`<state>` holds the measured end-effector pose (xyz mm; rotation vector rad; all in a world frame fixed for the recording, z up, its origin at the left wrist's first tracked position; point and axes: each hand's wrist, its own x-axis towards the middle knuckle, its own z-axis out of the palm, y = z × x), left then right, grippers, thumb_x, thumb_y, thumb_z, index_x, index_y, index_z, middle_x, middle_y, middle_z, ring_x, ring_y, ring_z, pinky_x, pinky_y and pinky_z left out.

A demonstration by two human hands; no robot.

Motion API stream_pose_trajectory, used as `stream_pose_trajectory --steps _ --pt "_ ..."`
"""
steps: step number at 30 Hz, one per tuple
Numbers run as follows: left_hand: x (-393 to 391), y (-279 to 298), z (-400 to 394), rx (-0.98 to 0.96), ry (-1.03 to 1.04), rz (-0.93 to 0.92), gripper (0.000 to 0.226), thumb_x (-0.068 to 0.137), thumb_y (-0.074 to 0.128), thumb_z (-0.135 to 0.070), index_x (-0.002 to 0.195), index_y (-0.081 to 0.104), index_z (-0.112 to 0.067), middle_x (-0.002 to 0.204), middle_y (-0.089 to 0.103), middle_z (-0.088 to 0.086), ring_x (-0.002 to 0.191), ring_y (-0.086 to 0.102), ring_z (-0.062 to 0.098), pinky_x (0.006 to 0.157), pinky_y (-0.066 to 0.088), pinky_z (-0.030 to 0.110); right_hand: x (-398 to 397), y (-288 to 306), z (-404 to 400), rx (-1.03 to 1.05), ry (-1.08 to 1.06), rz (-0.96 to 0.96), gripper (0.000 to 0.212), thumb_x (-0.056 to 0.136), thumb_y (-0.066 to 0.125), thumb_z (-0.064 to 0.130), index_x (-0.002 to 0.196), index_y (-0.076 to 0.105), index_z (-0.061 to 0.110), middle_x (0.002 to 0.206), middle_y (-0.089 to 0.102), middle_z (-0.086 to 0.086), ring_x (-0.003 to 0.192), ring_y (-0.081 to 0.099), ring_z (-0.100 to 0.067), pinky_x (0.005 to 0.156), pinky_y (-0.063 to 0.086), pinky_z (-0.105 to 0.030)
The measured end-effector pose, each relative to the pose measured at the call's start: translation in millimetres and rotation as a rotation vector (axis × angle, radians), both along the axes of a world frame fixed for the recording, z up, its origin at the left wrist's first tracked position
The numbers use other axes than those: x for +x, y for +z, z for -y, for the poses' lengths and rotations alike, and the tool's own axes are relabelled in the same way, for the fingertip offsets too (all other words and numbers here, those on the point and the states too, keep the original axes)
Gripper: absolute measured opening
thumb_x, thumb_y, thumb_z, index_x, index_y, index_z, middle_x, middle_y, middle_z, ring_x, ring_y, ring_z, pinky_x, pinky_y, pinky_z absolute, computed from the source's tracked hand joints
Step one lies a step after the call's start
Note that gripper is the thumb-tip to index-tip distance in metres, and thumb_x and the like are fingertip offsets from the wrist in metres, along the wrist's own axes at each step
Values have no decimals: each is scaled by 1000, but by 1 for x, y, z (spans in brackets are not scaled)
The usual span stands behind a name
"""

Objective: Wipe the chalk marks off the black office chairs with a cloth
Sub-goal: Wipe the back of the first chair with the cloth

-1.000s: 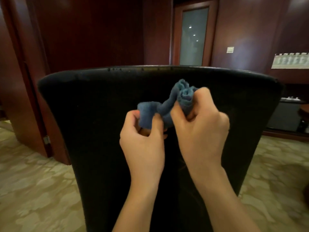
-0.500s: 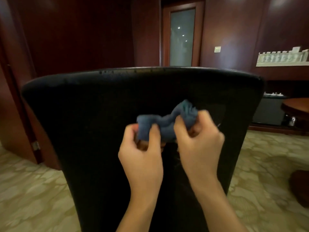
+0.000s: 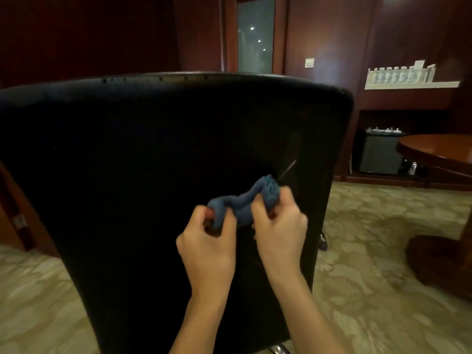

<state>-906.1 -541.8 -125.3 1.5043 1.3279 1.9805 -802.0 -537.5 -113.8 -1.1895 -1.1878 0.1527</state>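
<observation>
Head view: the black office chair [image 3: 153, 187] fills most of the frame, its back turned toward the person, standing on patterned carpet [image 3: 383, 251]. Most of that back reads as plain black, though the dim light could hide faint marks. One pale chalk mark [image 3: 288, 168] shows as a short slanted streak right of centre, so I judge the wiping here unfinished, with this streak the piece left on this chair. No other chair is visible, so how the rest stand cannot be told.

At the right edge stands a round wooden tabletop [image 3: 439, 149]. Against the far wall a dark box-like cabinet [image 3: 380, 154] carries a few small pale items on its top, too small to name. Above it, a white shelf tray [image 3: 408, 84] holds a row of what look like clear bottles; their contents cannot be made out.

The left hand [image 3: 207, 249] and the right hand [image 3: 278, 226] both grip the blue cloth [image 3: 242, 200], fingers curled round it, the fabric bunched and rope-like between them. The cloth sits in front of the chair back, its upper right end just beside the streak's lower tip.
</observation>
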Motion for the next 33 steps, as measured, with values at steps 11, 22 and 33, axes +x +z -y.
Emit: stream_pose_trajectory --steps 11,22,33 --pt "-5 49 24 159 -128 57 11 93 67 -30 86 63 -23 81 69 -2 77 71 11 64 59 30 6 44 24 224 59 7 13 92 63 32 90 59 20 70 64 2 59 66 -14 51 55 -43" --pt "-29 -23 1 17 -12 -171 12 91 69 -28 84 61 -22 76 63 -5 70 67 9 59 59 43 -5 -31 -7 -103 57 129 29 85 43 57 99 49 32 76 65 5 69 69 -14 62 59 -45" --pt "-44 -62 1 -13 3 -192 16 90 67 -23 78 57 -19 70 59 -8 65 62 12 56 49 20 -25 -73 -1 -178 91 111 18 89 49 44 95 51 27 65 60 8 57 61 -5 57 55 -34"
